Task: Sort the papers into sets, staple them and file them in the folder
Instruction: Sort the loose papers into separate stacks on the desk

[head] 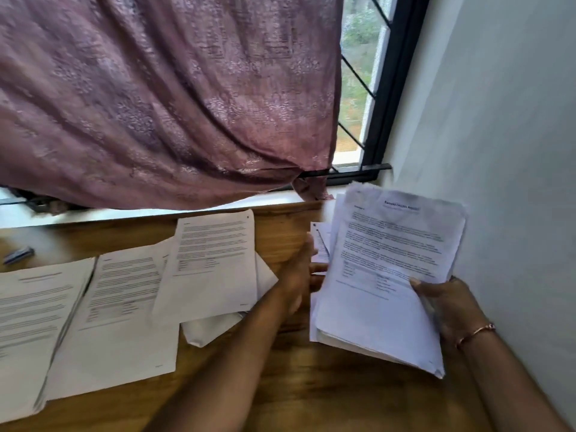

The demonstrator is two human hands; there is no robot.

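Note:
My right hand (444, 302) grips a thick stack of printed papers (386, 275) by its right edge, lifted and tilted above the wooden table (311, 394). My left hand (300, 272) reaches to the stack's left edge with its fingers tucked behind the sheets; how they hold is hidden. Several sorted sheets lie on the table to the left: one pile (34, 325) at the far left, a sheet (124, 313) beside it, and another sheet (215, 263) overlapping further papers. A dark stapler (18, 255) lies blurred at the back left. No folder is in view.
A mauve curtain (162, 98) hangs over the window (364, 82) behind the table, down to the white sill (124, 213). A pale wall (505, 135) runs close along the right. Bare wood shows at the table's front centre.

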